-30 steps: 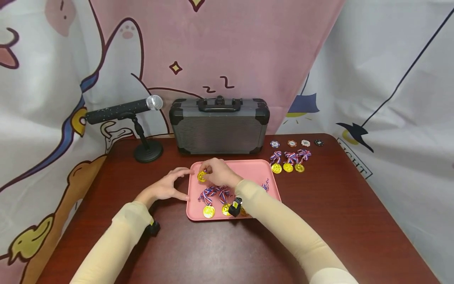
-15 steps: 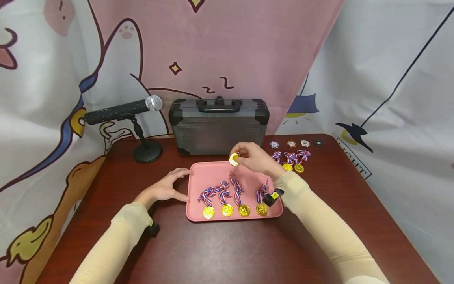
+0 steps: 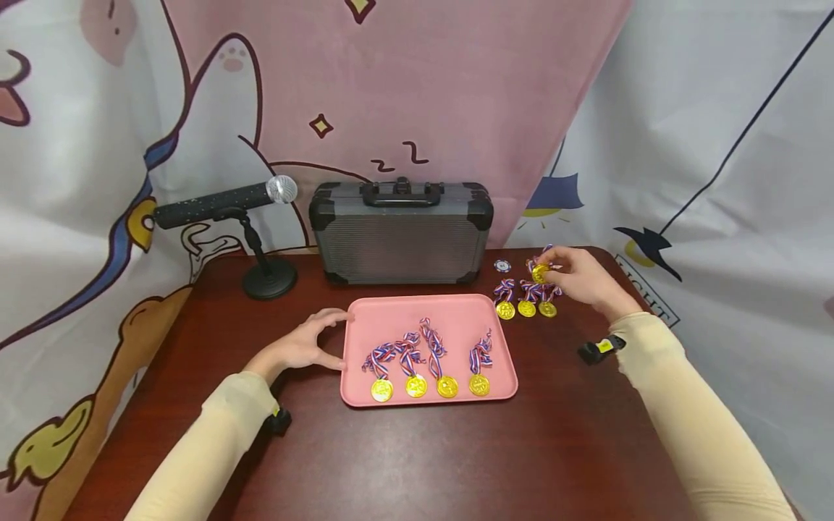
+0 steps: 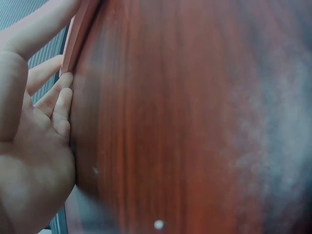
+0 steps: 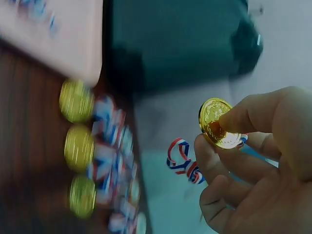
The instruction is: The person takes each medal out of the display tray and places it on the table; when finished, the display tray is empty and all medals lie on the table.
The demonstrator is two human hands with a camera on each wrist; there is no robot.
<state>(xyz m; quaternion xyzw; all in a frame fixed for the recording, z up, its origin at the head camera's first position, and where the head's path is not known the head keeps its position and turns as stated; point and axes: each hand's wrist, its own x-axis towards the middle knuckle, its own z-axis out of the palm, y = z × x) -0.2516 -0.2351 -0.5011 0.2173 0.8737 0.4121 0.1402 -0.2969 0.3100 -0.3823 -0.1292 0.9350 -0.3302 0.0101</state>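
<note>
My right hand [image 3: 580, 278] pinches a gold medal [image 5: 217, 122] between thumb and fingers at the far right of the table. Its striped ribbon [image 5: 185, 163] hangs loose beside the fingers in the right wrist view. Below it in the head view, three gold medals [image 3: 526, 309] with bunched ribbons lie in a row on the table. My left hand [image 3: 302, 343] has thumb and fingers spread, their tips at the left rim of the pink tray [image 3: 391, 311]. Several medals [image 3: 447, 386] lie in a row along the tray's near side, ribbons pointing away.
Behind the tray stands a dark grey hard case [image 3: 404, 246]. A microphone [image 3: 221, 202] on a black stand [image 3: 269, 278] is at the back left. One poker chip [image 3: 502, 265] shows near the back edge. A printed curtain [image 3: 456, 87] hangs close behind the table.
My right hand has lifted a medal from the tray's far left corner and carried it right, past the tray, above the row of table medals. My left hand has stayed put.
</note>
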